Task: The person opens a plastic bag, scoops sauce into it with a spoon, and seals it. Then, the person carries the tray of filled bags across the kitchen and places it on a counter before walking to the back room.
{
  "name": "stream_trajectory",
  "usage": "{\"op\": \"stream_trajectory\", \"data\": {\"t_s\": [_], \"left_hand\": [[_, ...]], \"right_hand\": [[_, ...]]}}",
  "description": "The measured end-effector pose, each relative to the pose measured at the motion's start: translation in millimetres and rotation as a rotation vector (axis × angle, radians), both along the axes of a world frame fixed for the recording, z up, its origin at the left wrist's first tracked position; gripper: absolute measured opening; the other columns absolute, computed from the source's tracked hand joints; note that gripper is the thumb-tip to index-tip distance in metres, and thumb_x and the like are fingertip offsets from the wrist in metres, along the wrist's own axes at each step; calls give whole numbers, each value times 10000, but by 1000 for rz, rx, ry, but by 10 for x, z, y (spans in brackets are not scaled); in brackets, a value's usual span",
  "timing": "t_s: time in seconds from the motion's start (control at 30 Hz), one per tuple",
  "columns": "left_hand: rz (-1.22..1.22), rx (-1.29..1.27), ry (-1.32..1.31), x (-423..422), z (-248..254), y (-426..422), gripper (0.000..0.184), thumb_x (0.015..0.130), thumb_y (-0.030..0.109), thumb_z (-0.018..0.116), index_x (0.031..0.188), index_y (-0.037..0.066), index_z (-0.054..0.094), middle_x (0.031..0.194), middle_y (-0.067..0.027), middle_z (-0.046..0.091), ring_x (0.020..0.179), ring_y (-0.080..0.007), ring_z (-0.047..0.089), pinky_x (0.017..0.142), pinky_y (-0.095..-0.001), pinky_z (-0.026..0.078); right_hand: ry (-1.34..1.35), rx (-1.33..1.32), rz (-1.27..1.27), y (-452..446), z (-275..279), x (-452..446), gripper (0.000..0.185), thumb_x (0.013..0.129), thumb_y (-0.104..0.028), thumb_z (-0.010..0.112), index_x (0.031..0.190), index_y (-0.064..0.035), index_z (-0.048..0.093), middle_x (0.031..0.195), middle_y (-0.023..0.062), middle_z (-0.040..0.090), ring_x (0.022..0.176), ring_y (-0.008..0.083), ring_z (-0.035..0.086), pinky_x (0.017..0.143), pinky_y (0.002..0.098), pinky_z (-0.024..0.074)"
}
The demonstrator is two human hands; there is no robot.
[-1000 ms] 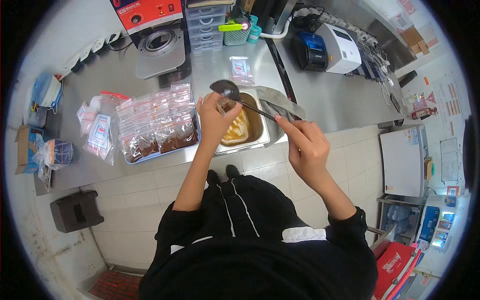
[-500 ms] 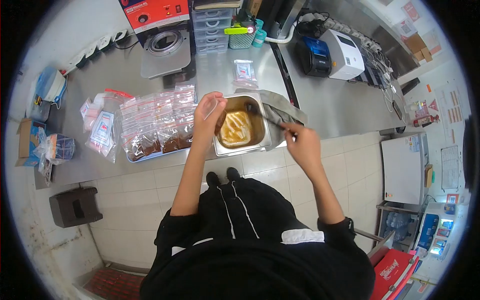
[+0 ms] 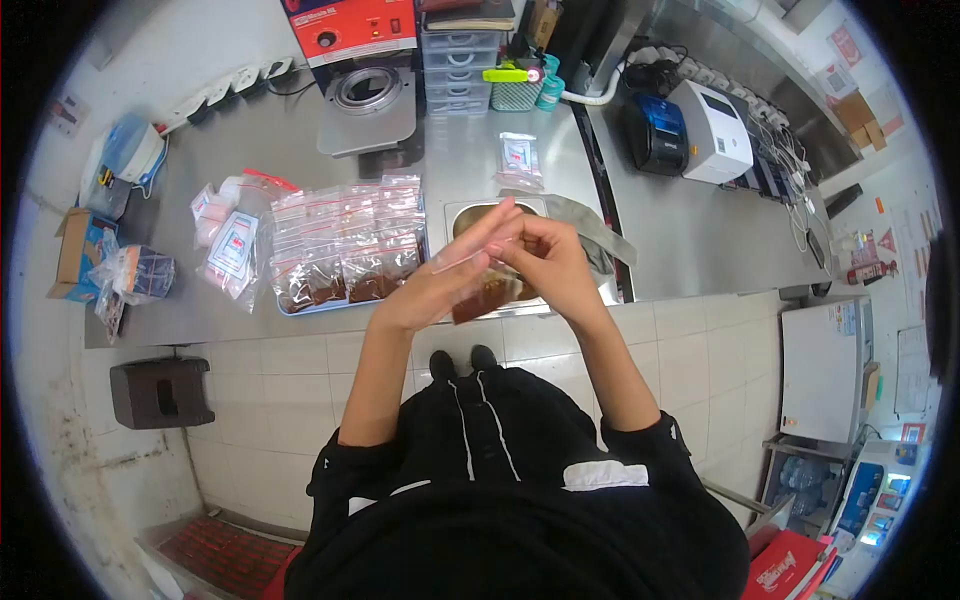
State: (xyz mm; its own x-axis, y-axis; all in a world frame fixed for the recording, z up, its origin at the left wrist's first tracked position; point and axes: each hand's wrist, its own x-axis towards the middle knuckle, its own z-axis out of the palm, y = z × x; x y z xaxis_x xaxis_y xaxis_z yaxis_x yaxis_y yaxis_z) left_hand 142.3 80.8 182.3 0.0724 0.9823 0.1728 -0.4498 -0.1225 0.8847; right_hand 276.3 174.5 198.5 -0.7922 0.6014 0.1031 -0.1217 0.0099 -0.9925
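A small clear zip bag [image 3: 482,298] with brown sauce in its lower part hangs between my hands, over the metal pan. My left hand [image 3: 428,288] holds the bag's top edge from the left, its fingers stretched out along it. From the other side, my right hand [image 3: 552,262] pinches the top edge near the zip with thumb and forefinger. Under the hands sits the metal pan [image 3: 453,212], mostly covered by them. The dark-handled utensil cannot be made out now. Left of the pan, filled zip bags [image 3: 350,235] lie in rows on a blue tray [image 3: 325,308].
A grey cloth [image 3: 590,225] lies right of the pan, and a small packet [image 3: 520,158] behind it. More packs [image 3: 232,245] rest left of the tray. At the back stand a red-fronted machine [image 3: 355,35], plastic drawers [image 3: 460,70] and a white printer [image 3: 710,130].
My right hand has let go of the dark-handled utensil and moved left to the bag's top edge. The bag has come from the pan's left side to in front of it.
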Motion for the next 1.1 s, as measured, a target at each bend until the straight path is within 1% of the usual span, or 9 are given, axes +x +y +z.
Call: {"op": "stream_trajectory", "data": {"t_s": [0.03, 0.1, 0.17, 0.2, 0.4, 0.5, 0.67, 0.83, 1.1], "left_hand": [[-18, 17, 40, 14, 16, -18, 626, 915, 313, 435, 1381, 5, 153, 1413, -104, 221, 1284, -195, 250, 1048, -317, 178], [258, 37, 182, 59, 57, -64, 522, 884, 237, 525, 1305, -15, 348, 1265, -139, 441, 1137, -169, 447, 953, -281, 343], [414, -263, 220, 29, 75, -142, 371, 802, 120, 637, 1124, -31, 532, 976, -109, 620, 867, -119, 593, 745, -218, 471], [615, -138, 115, 80, 16, -135, 239, 739, 52, 687, 948, -31, 606, 767, -65, 651, 669, -81, 609, 595, -184, 487], [719, -120, 34, 36, -55, -419, 95, 792, 40, 620, 851, -32, 638, 751, -80, 645, 673, -108, 611, 605, -206, 494], [745, -75, 72, 39, -100, -534, 96, 806, 40, 599, 870, -13, 647, 763, -71, 637, 673, -111, 603, 585, -209, 494], [818, -42, 216, 51, -166, -716, 150, 813, 30, 595, 946, -22, 640, 867, -85, 633, 773, -104, 584, 678, -206, 469], [953, -151, 13, 108, -280, -806, 97, 774, 3, 622, 861, -28, 655, 838, -84, 635, 754, -102, 586, 665, -204, 466], [1229, -153, 166, -107, -438, -1044, 104, 794, 49, 623, 851, -33, 648, 802, -67, 634, 708, -92, 578, 603, -199, 445]], "right_hand": [[-4, 5, 24, 8, 20, 7, 85, 775, -55, 634, 827, 12, 620, 767, 16, 606, 647, 29, 503, 564, 184, 405], [29, 94, -28, -56, 113, 32, 75, 770, -40, 637, 826, 7, 623, 731, 6, 604, 633, 27, 502, 550, 177, 392], [-104, 225, -167, -104, 190, 86, 50, 765, -28, 644, 788, 5, 614, 662, -10, 582, 577, 11, 474, 499, 165, 359], [-95, 224, -128, -123, 176, 99, 50, 765, -28, 644, 788, 5, 614, 662, -10, 582, 577, 11, 474, 499, 165, 359], [-16, 148, -97, -316, 172, 57, 85, 767, -8, 638, 705, -10, 580, 576, -33, 526, 490, -13, 410, 426, 145, 292], [-144, 553, 1, -357, 235, -23, 68, 757, -12, 608, 706, -4, 563, 609, 22, 542, 521, 62, 476, 451, 203, 334], [-57, 679, 15, -504, 97, -316, 85, 721, -56, 605, 702, -1, 543, 581, 121, 496, 483, 212, 483, 477, 280, 383], [-88, 691, 51, -634, 23, -482, 150, 704, -84, 613, 642, -1, 504, 536, 118, 477, 447, 232, 466, 437, 317, 350], [-149, 735, 146, -672, -67, -583, 136, 680, -110, 602, 644, -32, 497, 557, 84, 499, 471, 248, 499, 452, 324, 389]]}}
